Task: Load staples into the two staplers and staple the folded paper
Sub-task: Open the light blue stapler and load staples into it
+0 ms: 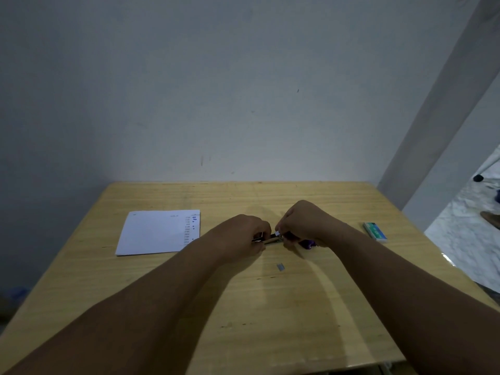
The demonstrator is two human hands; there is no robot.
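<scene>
Both hands meet at the middle of the wooden table (270,307). My left hand (243,235) grips a small metal stapler (270,240) at its left end. My right hand (303,226) holds the same stapler from the right, thumb and fingers pinched at its top; the stapler is mostly hidden by the fingers. A purple stapler (308,243) lies on the table just under my right wrist, only partly visible. The folded white paper (159,234) with blue marks lies flat to the left. A short strip of staples (280,266) lies on the table below the hands.
A green and white staple box (375,231) lies near the table's right edge. A plain wall stands behind the table. To the right, past the table edge, is a pale floor with dark objects on it.
</scene>
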